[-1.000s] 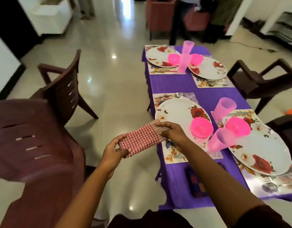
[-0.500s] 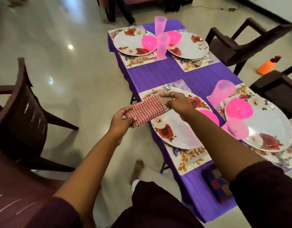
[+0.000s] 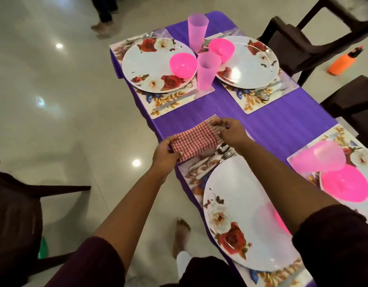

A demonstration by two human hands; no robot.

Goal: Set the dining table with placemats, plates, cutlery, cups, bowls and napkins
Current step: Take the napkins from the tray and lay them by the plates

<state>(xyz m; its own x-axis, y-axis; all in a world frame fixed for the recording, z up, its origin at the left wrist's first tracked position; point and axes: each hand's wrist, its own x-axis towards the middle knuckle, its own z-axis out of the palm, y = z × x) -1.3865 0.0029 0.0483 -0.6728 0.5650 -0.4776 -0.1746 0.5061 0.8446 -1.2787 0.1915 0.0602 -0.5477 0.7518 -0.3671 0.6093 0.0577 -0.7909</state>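
A folded red-and-white checked napkin [image 3: 194, 140] stretches between both hands over the purple table [image 3: 261, 119], just beyond the near-left place setting. My left hand [image 3: 165, 153] grips its near end; my right hand [image 3: 230, 131] pinches its far end. Under the napkin lie a spoon and fork [image 3: 222, 151] on a floral placemat [image 3: 191, 172], beside a white rose-patterned plate [image 3: 239, 214]. A pink bowl [image 3: 280, 218] on that plate is partly hidden by my right arm.
Two far settings hold plates [image 3: 150, 65], pink bowls [image 3: 183, 65] and pink cups [image 3: 206, 71]. At the right stand a pink cup [image 3: 321, 158] and bowl [image 3: 344, 186]. Dark chairs [image 3: 315, 36] flank the table. An orange bottle [image 3: 344, 61] stands on the floor. Another person's feet [image 3: 102, 25] show beyond.
Both hands have carried the napkin forward, from over the near-left plate to the table just beyond that setting. The view has moved closer to the far settings.
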